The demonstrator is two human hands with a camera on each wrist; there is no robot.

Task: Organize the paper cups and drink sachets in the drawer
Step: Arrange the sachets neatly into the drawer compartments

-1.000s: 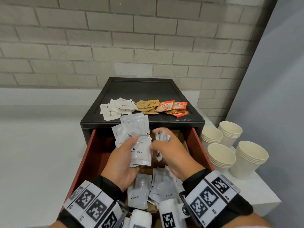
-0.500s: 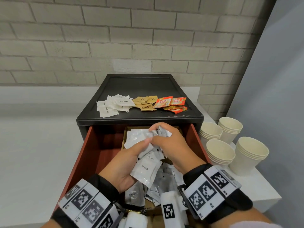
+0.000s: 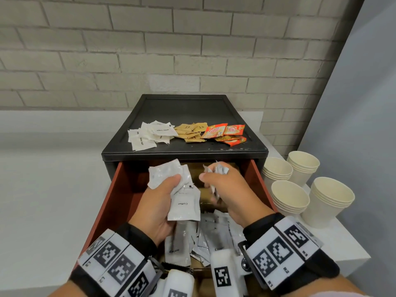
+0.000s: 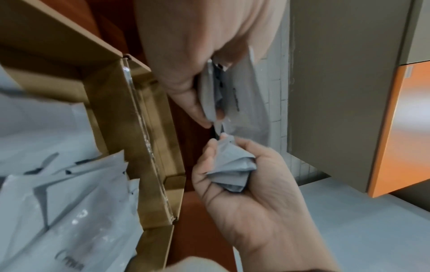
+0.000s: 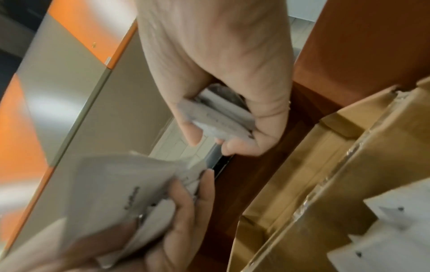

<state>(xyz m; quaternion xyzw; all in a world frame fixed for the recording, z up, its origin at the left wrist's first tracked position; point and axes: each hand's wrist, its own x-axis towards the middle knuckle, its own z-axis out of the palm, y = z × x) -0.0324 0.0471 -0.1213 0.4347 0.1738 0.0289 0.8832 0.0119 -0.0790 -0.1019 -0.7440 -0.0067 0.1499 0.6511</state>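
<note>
Over the open red drawer [image 3: 115, 202] my left hand [image 3: 158, 202] grips a flat bunch of white coffee sachets [image 3: 184, 204]. In the left wrist view the same sachets [image 4: 244, 103] hang from the left hand [image 4: 186, 64]. A little to the right, my right hand [image 3: 231, 189] clutches a small crumpled bunch of white sachets [image 3: 216, 169], which the right wrist view shows as sachets [image 5: 218, 117] inside curled fingers [image 5: 263, 128]. Several cream sachets [image 3: 177, 245] lie loose in a cardboard box [image 4: 139, 103] in the drawer. Stacks of paper cups [image 3: 289, 196] stand on the counter to the right.
On the black cabinet top [image 3: 184, 108] lie three piles: white sugar sachets [image 3: 150, 133], brown sachets [image 3: 190, 131] and orange sachets [image 3: 225, 133]. A brick wall is behind, a grey wall at the right, and white counter [image 3: 53, 189] at the left.
Half a second ago the two hands were together on the sachets. Now they are apart, each holding its own bunch, and the left hand's stack is lower than a second ago.
</note>
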